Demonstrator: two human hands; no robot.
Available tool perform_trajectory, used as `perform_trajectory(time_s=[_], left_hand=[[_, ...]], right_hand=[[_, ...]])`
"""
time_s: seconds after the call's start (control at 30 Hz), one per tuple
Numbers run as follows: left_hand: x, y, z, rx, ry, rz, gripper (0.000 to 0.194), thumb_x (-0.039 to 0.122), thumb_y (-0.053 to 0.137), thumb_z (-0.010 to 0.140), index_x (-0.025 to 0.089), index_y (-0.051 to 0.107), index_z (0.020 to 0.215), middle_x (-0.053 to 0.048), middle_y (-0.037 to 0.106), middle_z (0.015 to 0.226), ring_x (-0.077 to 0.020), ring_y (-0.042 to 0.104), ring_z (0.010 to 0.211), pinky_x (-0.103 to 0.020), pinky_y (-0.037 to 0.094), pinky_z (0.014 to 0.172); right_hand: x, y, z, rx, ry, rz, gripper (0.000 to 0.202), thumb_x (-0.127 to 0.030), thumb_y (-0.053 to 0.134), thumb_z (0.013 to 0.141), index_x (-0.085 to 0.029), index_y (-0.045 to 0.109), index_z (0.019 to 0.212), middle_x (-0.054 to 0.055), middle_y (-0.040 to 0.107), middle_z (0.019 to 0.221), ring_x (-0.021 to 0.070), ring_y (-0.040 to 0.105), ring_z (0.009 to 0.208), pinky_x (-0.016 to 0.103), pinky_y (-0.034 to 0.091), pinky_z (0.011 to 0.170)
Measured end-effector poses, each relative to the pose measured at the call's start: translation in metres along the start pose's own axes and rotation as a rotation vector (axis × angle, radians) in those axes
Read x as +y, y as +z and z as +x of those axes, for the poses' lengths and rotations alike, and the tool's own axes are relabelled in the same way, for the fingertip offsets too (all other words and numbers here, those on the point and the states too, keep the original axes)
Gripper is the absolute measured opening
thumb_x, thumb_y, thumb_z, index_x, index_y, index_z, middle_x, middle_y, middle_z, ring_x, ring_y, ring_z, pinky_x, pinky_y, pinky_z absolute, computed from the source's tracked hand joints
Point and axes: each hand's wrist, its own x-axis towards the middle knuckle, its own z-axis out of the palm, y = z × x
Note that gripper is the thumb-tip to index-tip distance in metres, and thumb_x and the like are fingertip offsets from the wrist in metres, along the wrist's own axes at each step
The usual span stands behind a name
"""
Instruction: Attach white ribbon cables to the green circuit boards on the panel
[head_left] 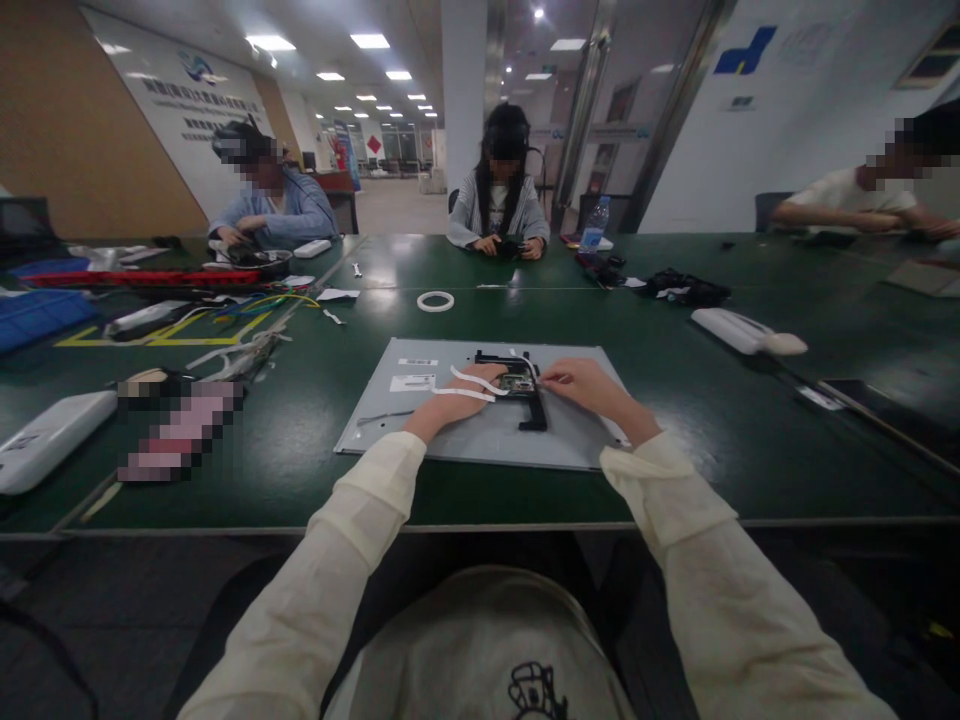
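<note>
A grey flat panel [382,400] with white labels lies on the table in front of me. On it sits a black bracket [534,412] with a small green circuit board [516,383] inside. My left hand [466,395] rests over the bracket's left side, its fingertips mostly hidden. White tape strips [471,380] lie across the back of that hand and reach toward the board. At the bracket's right edge, my right hand [581,385] is closed in a pinch at the lower end of another white tape strip [529,362], which curves over the bracket's top.
Beyond the panel lies a white tape roll [435,301]. White devices flank me, one at left [56,440] and one at right [739,332]. Cables [259,305] and a blue basket [49,318] crowd the left. Several people sit around the green table [660,400].
</note>
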Motion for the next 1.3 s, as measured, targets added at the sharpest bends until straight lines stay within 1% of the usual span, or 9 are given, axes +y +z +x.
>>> perform_trajectory(time_s=[0.2,0.33,0.47,0.57,0.73,0.93,1.1,1.2,1.3], left_hand=[[-0.001,0.001,0.000,0.001,-0.003,0.024,0.043,0.027,0.033,0.089,0.015,0.044,0.128,-0.010,0.050,0.130,-0.0209,0.046,0.120,-0.033,0.032,0.105],[0.003,0.000,0.001,-0.005,-0.017,0.053,0.043,0.024,0.033,0.088,0.014,0.043,0.129,-0.011,0.049,0.131,-0.0234,0.046,0.120,-0.037,0.033,0.104],[0.004,0.000,0.001,-0.006,-0.032,0.038,0.043,0.025,0.035,0.088,0.017,0.044,0.129,-0.010,0.049,0.131,-0.0259,0.046,0.119,-0.041,0.035,0.102],[0.002,0.001,0.001,0.004,-0.031,0.038,0.043,0.026,0.036,0.087,0.018,0.044,0.129,-0.009,0.050,0.130,-0.0254,0.047,0.119,-0.040,0.036,0.102],[0.000,0.003,0.001,0.002,-0.015,0.062,0.043,0.026,0.033,0.088,0.016,0.044,0.129,-0.009,0.051,0.130,-0.0224,0.047,0.118,-0.037,0.036,0.101],[0.004,-0.001,0.000,-0.020,-0.040,0.090,0.043,0.026,0.034,0.088,0.015,0.044,0.129,-0.010,0.049,0.132,-0.0238,0.044,0.122,-0.036,0.033,0.104],[0.005,-0.002,-0.001,-0.011,0.032,0.077,0.041,0.023,0.033,0.089,0.009,0.044,0.126,-0.012,0.049,0.130,-0.0253,0.044,0.121,-0.035,0.031,0.104],[0.004,-0.001,0.000,0.001,0.031,0.131,0.039,0.022,0.033,0.090,0.011,0.043,0.126,-0.012,0.050,0.130,-0.0221,0.045,0.121,-0.033,0.031,0.105],[0.005,-0.001,0.000,-0.007,0.017,0.193,0.039,0.023,0.031,0.091,0.012,0.042,0.127,-0.011,0.049,0.131,-0.0200,0.044,0.121,-0.033,0.033,0.104]], right_hand=[[-0.002,-0.007,-0.001,0.096,-0.009,-0.061,0.022,-0.026,0.048,0.082,-0.017,0.068,0.087,0.005,0.067,0.088,0.0160,0.059,0.081,0.028,0.044,0.076],[-0.007,-0.011,-0.003,0.151,-0.042,-0.095,0.023,-0.025,0.046,0.083,-0.017,0.067,0.087,0.005,0.066,0.089,0.0160,0.059,0.083,0.029,0.043,0.078],[-0.014,-0.013,-0.005,0.187,-0.059,-0.120,0.023,-0.024,0.044,0.084,-0.017,0.066,0.091,0.005,0.066,0.094,0.0164,0.058,0.088,0.029,0.041,0.082],[-0.015,-0.013,-0.005,0.208,-0.082,-0.126,0.024,-0.024,0.043,0.085,-0.017,0.065,0.094,0.006,0.065,0.097,0.0167,0.057,0.090,0.029,0.041,0.083],[-0.009,-0.009,-0.003,0.156,-0.082,-0.083,0.025,-0.025,0.043,0.085,-0.017,0.065,0.094,0.005,0.066,0.096,0.0169,0.058,0.089,0.029,0.042,0.081],[-0.007,-0.006,-0.005,0.047,-0.073,-0.093,0.023,-0.024,0.047,0.083,-0.017,0.067,0.090,0.004,0.068,0.087,0.0160,0.060,0.079,0.027,0.044,0.075],[-0.006,-0.006,-0.005,0.019,-0.071,-0.052,0.022,-0.030,0.050,0.082,-0.017,0.068,0.089,0.004,0.068,0.088,0.0152,0.061,0.078,0.027,0.046,0.076],[0.003,-0.008,-0.004,0.160,0.003,-0.115,0.028,-0.034,0.047,0.085,-0.016,0.066,0.094,0.006,0.067,0.095,0.0176,0.060,0.088,0.030,0.044,0.084],[0.019,-0.008,-0.007,0.334,0.195,-0.259,0.033,-0.032,0.041,0.087,-0.013,0.063,0.103,0.012,0.061,0.108,0.0221,0.055,0.103,0.035,0.040,0.092]])
